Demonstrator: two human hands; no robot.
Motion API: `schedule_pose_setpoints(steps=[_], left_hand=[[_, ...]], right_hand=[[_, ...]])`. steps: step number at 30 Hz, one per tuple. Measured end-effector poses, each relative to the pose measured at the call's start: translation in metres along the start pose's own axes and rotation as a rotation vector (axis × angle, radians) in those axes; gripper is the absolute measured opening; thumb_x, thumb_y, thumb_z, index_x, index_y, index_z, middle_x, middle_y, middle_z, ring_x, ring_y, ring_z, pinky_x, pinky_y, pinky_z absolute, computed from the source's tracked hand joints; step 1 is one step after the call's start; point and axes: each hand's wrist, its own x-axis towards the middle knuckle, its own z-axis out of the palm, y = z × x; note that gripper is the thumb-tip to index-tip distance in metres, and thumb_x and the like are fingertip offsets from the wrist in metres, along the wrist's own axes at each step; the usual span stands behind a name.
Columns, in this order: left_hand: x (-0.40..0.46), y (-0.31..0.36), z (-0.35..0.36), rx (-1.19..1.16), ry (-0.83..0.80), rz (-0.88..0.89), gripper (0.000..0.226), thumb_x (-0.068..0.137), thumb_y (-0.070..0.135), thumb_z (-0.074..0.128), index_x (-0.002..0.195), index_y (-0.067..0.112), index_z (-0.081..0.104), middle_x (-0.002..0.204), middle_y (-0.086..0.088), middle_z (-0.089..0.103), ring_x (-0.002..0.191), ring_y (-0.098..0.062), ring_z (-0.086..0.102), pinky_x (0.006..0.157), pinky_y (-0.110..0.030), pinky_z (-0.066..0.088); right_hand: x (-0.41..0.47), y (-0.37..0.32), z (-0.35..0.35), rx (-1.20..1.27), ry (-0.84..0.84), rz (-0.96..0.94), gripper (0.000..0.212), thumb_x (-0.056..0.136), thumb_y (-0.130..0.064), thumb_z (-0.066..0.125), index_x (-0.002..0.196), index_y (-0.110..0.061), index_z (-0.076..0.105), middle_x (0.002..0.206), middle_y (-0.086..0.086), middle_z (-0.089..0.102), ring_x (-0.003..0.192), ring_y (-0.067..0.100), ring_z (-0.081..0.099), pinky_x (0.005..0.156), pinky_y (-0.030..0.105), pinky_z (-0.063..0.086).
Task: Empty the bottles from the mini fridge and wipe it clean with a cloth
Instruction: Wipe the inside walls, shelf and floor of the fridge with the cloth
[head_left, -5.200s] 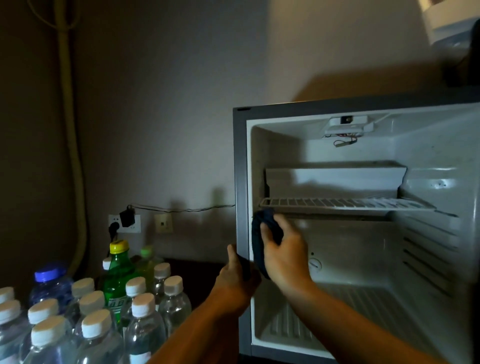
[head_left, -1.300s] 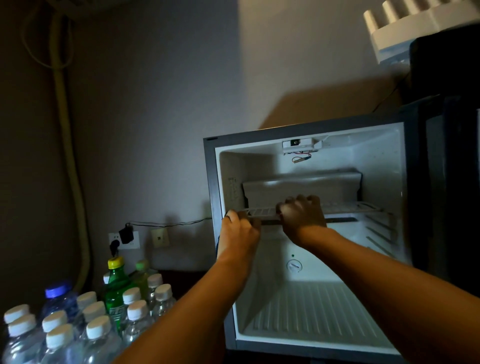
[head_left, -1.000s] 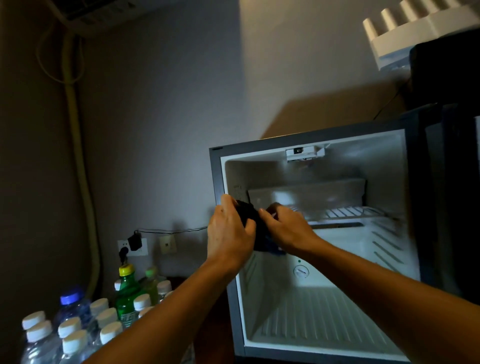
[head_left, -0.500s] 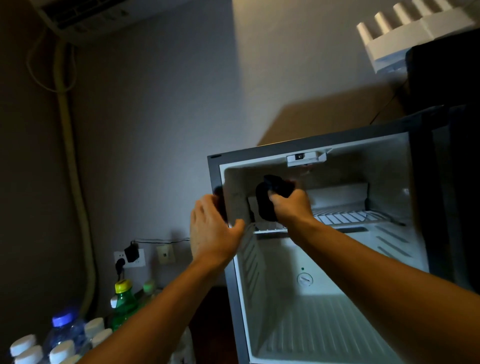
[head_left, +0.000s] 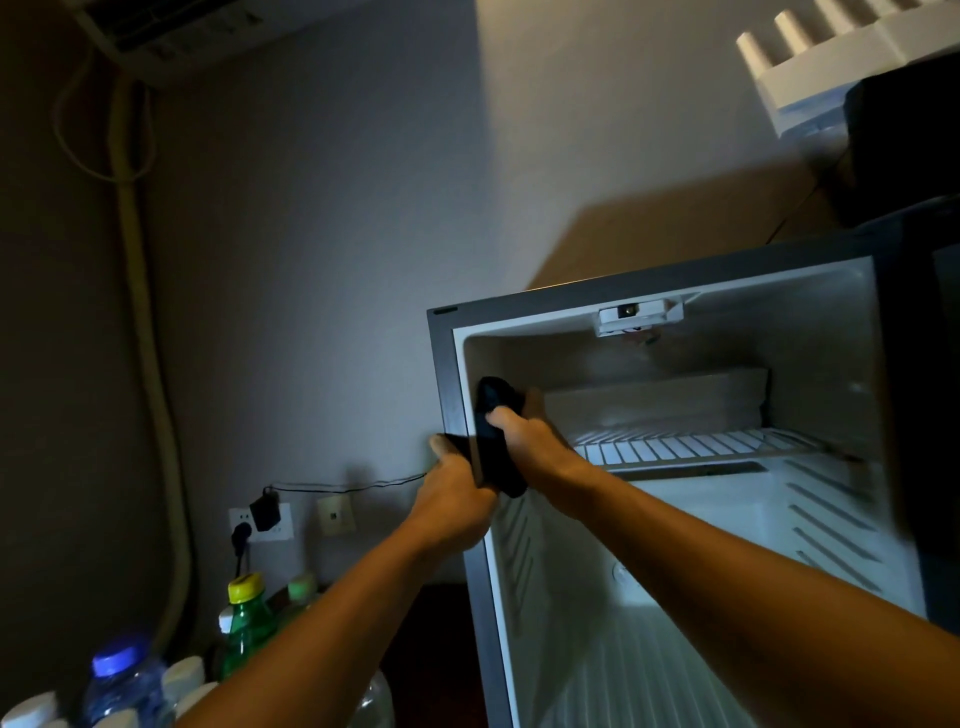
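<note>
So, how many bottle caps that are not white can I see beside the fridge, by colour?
Blue cap: 1
Yellow cap: 1
Green cap: 1
Total: 3

Dim room; mini fridge (head_left: 675, 519) interior brightest; soft shadow on wall; wide-angle bending at edges; slight blur.

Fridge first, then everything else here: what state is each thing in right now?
Mini fridge: open, no bottles inside.
Wire shelf: in place, bare.
Cloth: pressed to the left inner wall.
Right hand: grips the cloth.
Left hand: holds the fridge's front edge.
Bottles: capped, standing outside.
Wall socket: plugs in.
</note>
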Motion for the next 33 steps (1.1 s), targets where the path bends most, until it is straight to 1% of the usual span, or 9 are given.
schedule_pose_setpoints(steps=[3, 7, 11, 15, 18, 22, 24, 28, 33], left_hand=[[-0.002, -0.001, -0.005, 0.004, 0.015, 0.042, 0.028, 0.088, 0.018, 0.063, 0.110, 0.006, 0.051, 0.091, -0.008, 0.061, 0.080, -0.019, 0.062, 0.067, -0.031, 0.055], [-0.004, 0.004, -0.011, -0.085, 0.063, 0.098, 0.039, 0.082, 0.017, 0.067, 0.110, 0.013, 0.040, 0.090, -0.006, 0.061, 0.073, -0.013, 0.061, 0.053, -0.018, 0.048], [0.001, 0.012, -0.016, -0.157, 0.073, 0.125, 0.042, 0.086, 0.006, 0.060, 0.112, 0.017, 0.028, 0.089, -0.005, 0.056, 0.070, -0.010, 0.057, 0.045, -0.015, 0.041], [0.008, 0.007, -0.018, -0.132, -0.011, 0.134, 0.041, 0.091, 0.003, 0.054, 0.117, 0.013, 0.025, 0.087, -0.006, 0.057, 0.070, -0.010, 0.058, 0.047, -0.015, 0.043], [0.011, 0.004, -0.017, -0.133, -0.048, 0.138, 0.046, 0.091, 0.001, 0.052, 0.124, 0.010, 0.021, 0.086, -0.008, 0.057, 0.067, -0.011, 0.058, 0.046, -0.013, 0.046], [0.016, 0.000, -0.016, -0.141, -0.061, 0.146, 0.052, 0.091, 0.001, 0.052, 0.133, 0.007, 0.022, 0.096, -0.013, 0.060, 0.073, -0.012, 0.062, 0.050, -0.014, 0.048], [0.015, -0.001, -0.016, -0.148, -0.068, 0.160, 0.047, 0.092, 0.004, 0.053, 0.129, 0.009, 0.025, 0.094, -0.012, 0.060, 0.072, -0.012, 0.062, 0.050, -0.013, 0.048], [0.014, 0.000, -0.015, -0.166, -0.053, 0.158, 0.051, 0.092, 0.007, 0.054, 0.129, 0.012, 0.019, 0.100, -0.014, 0.060, 0.082, -0.019, 0.063, 0.068, -0.029, 0.055], [0.015, -0.002, -0.014, -0.155, -0.050, 0.166, 0.053, 0.094, 0.010, 0.052, 0.131, 0.012, 0.014, 0.100, -0.016, 0.060, 0.080, -0.021, 0.062, 0.063, -0.028, 0.048]], right_hand=[[-0.002, 0.010, 0.000, -0.187, -0.040, -0.118, 0.031, 0.094, -0.033, 0.045, 0.096, -0.003, 0.055, 0.080, 0.011, 0.055, 0.067, 0.017, 0.051, 0.060, 0.025, 0.043], [0.012, 0.011, -0.010, -0.337, 0.071, -0.153, 0.035, 0.100, -0.025, 0.047, 0.128, -0.012, 0.029, 0.098, 0.007, 0.052, 0.079, 0.018, 0.058, 0.060, 0.025, 0.049], [0.049, 0.010, -0.013, -0.406, 0.330, -0.133, 0.064, 0.095, -0.020, 0.057, 0.146, -0.005, 0.023, 0.138, 0.022, 0.048, 0.123, 0.038, 0.051, 0.102, 0.048, 0.044], [0.060, 0.014, -0.002, -0.341, 0.310, -0.141, 0.034, 0.099, -0.031, 0.047, 0.120, -0.004, 0.052, 0.114, 0.020, 0.062, 0.107, 0.038, 0.061, 0.091, 0.044, 0.051], [0.026, 0.011, 0.001, -0.346, 0.267, -0.234, 0.044, 0.102, -0.049, 0.037, 0.092, -0.012, 0.059, 0.089, 0.010, 0.066, 0.082, 0.027, 0.066, 0.073, 0.039, 0.055], [-0.021, 0.016, -0.017, -0.293, 0.059, -0.445, 0.008, 0.097, -0.030, 0.056, 0.105, -0.028, 0.059, 0.100, 0.003, 0.066, 0.090, 0.018, 0.066, 0.079, 0.036, 0.058], [-0.021, 0.009, -0.028, -0.338, 0.031, -0.425, 0.010, 0.096, -0.028, 0.058, 0.105, -0.027, 0.062, 0.100, 0.002, 0.067, 0.091, 0.017, 0.066, 0.080, 0.033, 0.056], [0.025, -0.001, -0.028, -0.580, 0.215, -0.297, 0.031, 0.099, -0.035, 0.048, 0.090, -0.008, 0.063, 0.090, 0.011, 0.068, 0.087, 0.031, 0.065, 0.071, 0.034, 0.048], [0.081, 0.009, -0.018, -0.352, 0.401, -0.140, 0.033, 0.090, -0.014, 0.059, 0.119, 0.000, 0.055, 0.114, 0.019, 0.062, 0.109, 0.038, 0.059, 0.087, 0.036, 0.048]])
